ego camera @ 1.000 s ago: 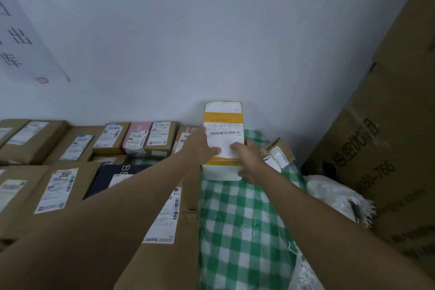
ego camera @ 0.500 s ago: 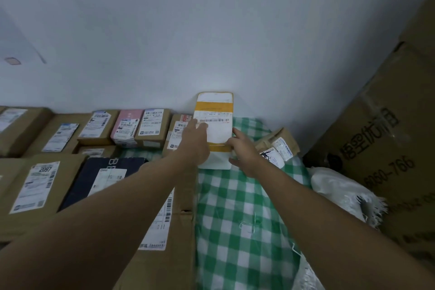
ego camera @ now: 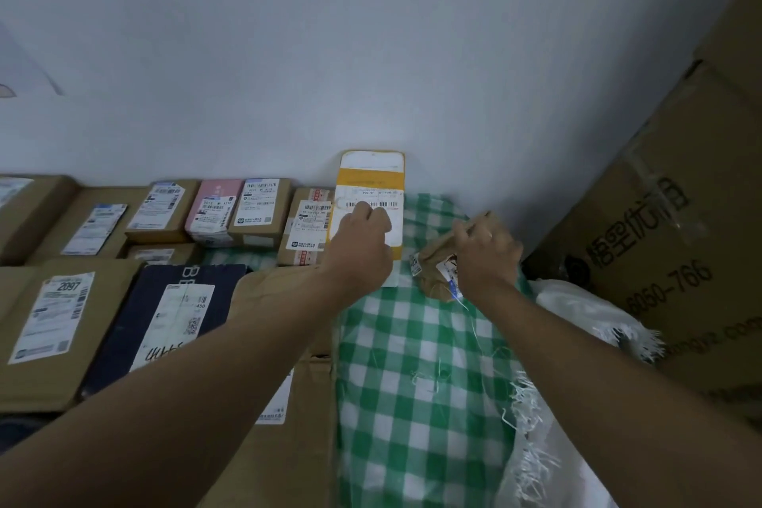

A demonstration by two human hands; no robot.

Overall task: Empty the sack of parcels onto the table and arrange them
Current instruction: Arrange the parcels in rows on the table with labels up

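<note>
Left hand [ego camera: 363, 243] rests on yellow-and-white parcel [ego camera: 370, 194], fingers curled against its label; parcel leans on wall at back of counter [ego camera: 416, 375], green-checked cloth beneath. Right hand [ego camera: 486, 252] just right of that parcel, fingers wrapped round small brown parcel [ego camera: 435, 264]. White sack [ego camera: 577, 309] further right, crumpled. Labelled brown boxes [ego camera: 264, 206] in rows left of yellow-and-white parcel.

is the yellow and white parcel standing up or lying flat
Standing up. The yellow and white parcel leans on end against the wall, its top above the neighbouring boxes, steadied by the left hand.
</note>
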